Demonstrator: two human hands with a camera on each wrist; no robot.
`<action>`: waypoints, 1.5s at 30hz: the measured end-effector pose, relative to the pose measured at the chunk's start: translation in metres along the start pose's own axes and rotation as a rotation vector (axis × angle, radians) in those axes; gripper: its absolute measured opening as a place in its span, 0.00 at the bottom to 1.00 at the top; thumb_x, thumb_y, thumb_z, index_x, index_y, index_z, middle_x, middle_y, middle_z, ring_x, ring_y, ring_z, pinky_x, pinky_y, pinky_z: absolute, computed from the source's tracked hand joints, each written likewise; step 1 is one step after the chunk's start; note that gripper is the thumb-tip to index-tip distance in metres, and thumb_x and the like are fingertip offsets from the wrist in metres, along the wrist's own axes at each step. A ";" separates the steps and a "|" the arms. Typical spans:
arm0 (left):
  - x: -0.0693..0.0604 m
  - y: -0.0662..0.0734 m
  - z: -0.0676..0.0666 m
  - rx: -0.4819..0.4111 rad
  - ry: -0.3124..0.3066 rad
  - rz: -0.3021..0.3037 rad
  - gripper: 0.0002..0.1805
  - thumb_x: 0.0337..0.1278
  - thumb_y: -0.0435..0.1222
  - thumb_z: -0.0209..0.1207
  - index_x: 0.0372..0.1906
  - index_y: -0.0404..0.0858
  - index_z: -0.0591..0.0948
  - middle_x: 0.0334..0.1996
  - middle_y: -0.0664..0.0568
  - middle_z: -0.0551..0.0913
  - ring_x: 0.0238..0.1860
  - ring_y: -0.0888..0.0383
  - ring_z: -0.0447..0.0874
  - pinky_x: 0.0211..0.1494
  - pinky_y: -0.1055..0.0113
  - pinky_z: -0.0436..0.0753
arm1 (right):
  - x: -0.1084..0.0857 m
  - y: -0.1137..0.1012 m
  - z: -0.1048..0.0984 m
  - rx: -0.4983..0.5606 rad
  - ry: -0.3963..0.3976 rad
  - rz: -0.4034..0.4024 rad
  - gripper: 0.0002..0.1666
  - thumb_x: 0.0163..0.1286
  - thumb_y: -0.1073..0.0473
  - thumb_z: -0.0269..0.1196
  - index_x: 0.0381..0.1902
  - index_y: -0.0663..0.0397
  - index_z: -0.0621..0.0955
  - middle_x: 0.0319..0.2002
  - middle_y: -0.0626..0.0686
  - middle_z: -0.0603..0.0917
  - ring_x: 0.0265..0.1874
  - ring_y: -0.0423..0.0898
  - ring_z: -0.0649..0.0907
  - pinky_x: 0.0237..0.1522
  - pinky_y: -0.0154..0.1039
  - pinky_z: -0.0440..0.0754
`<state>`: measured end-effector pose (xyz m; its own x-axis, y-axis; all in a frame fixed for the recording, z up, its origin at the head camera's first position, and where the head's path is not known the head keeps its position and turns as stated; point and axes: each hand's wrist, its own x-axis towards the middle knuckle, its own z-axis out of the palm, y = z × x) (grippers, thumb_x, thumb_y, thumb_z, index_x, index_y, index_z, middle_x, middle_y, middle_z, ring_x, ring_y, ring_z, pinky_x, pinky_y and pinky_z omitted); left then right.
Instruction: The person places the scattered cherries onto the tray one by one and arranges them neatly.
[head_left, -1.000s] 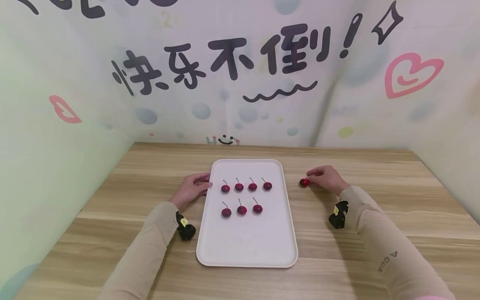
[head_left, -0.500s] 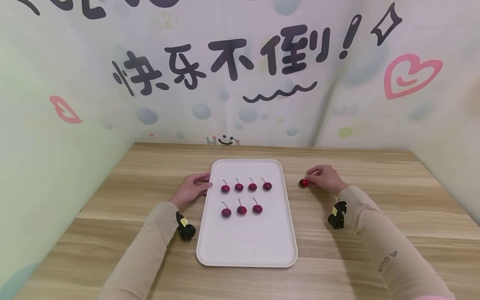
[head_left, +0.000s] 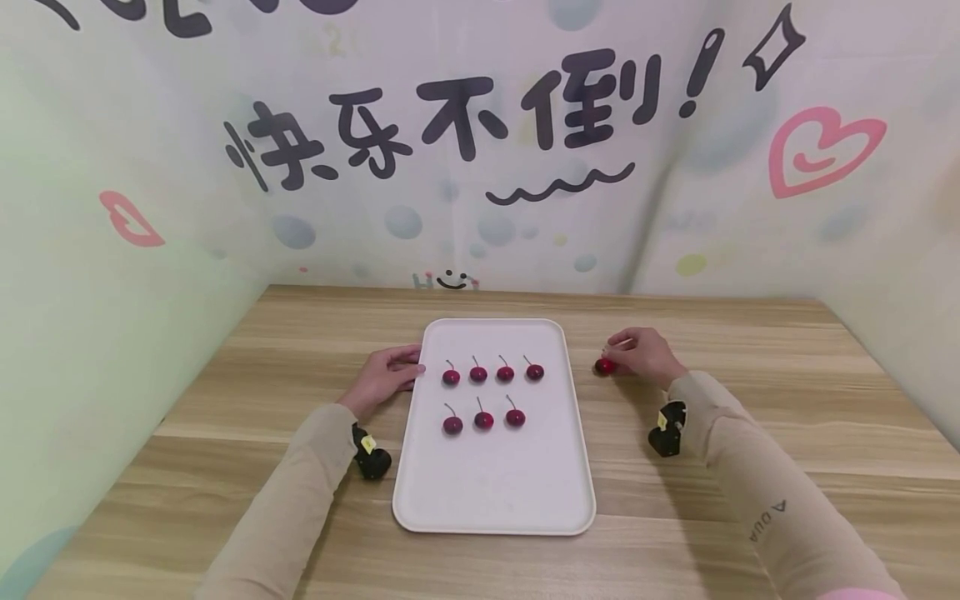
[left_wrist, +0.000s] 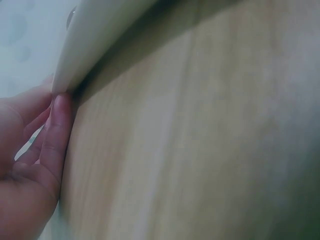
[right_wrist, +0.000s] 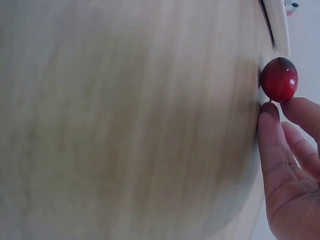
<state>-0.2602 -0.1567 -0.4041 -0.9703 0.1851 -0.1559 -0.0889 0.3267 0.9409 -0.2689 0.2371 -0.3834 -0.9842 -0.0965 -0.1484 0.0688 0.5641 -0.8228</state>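
A white tray [head_left: 495, 492] lies on the wooden table with several dark red cherries on it, stems pointing away. Its front row holds three, among them a middle cherry [head_left: 483, 421]; the back row has several, ending at a right cherry [head_left: 535, 372]. My left hand [head_left: 381, 381] grips the tray's left rim between thumb and fingers, as the left wrist view shows at the tray's edge [left_wrist: 95, 40]. Right of the tray, my right hand [head_left: 647, 357] holds a loose cherry [right_wrist: 279, 80] at its stem end with the fingertips, low over the table.
The wooden table [head_left: 720, 333] stretches to both sides of the tray. Behind it hangs a white printed backdrop [head_left: 420, 242]. Each wrist carries a small black camera, such as the right wrist camera [head_left: 667, 429].
My right hand has shifted slightly left, toward the tray, and the cherry has moved with it. The left hand, tray and cherries on it stay as they were.
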 end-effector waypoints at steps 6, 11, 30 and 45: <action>0.000 0.000 0.000 0.005 0.000 0.006 0.26 0.56 0.34 0.56 0.60 0.34 0.66 0.52 0.40 0.72 0.48 0.51 0.74 0.43 0.67 0.80 | 0.001 0.000 0.001 -0.011 0.010 -0.008 0.21 0.58 0.64 0.61 0.45 0.74 0.72 0.39 0.67 0.79 0.28 0.39 0.80 0.32 0.30 0.80; 0.000 0.001 0.000 0.012 0.003 0.002 0.26 0.55 0.33 0.56 0.60 0.34 0.66 0.51 0.40 0.72 0.48 0.51 0.75 0.43 0.67 0.80 | 0.001 -0.003 0.002 -0.020 -0.011 -0.013 0.20 0.58 0.64 0.61 0.45 0.74 0.73 0.39 0.66 0.79 0.30 0.40 0.80 0.33 0.29 0.79; -0.001 0.003 0.002 0.021 -0.001 -0.002 0.26 0.56 0.34 0.56 0.60 0.35 0.66 0.53 0.40 0.72 0.48 0.51 0.74 0.44 0.66 0.79 | 0.004 -0.008 0.005 -0.087 -0.046 0.063 0.14 0.58 0.63 0.62 0.37 0.71 0.77 0.34 0.60 0.80 0.26 0.40 0.78 0.30 0.31 0.81; -0.001 0.002 0.002 0.007 0.006 0.002 0.26 0.55 0.33 0.56 0.60 0.34 0.66 0.53 0.40 0.72 0.48 0.50 0.74 0.44 0.66 0.80 | 0.003 -0.009 0.010 -0.174 -0.051 -0.008 0.13 0.56 0.62 0.63 0.35 0.68 0.80 0.27 0.53 0.82 0.24 0.39 0.77 0.27 0.31 0.78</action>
<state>-0.2592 -0.1543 -0.4030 -0.9718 0.1805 -0.1521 -0.0853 0.3323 0.9393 -0.2712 0.2235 -0.3816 -0.9746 -0.1405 -0.1741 0.0278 0.6959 -0.7176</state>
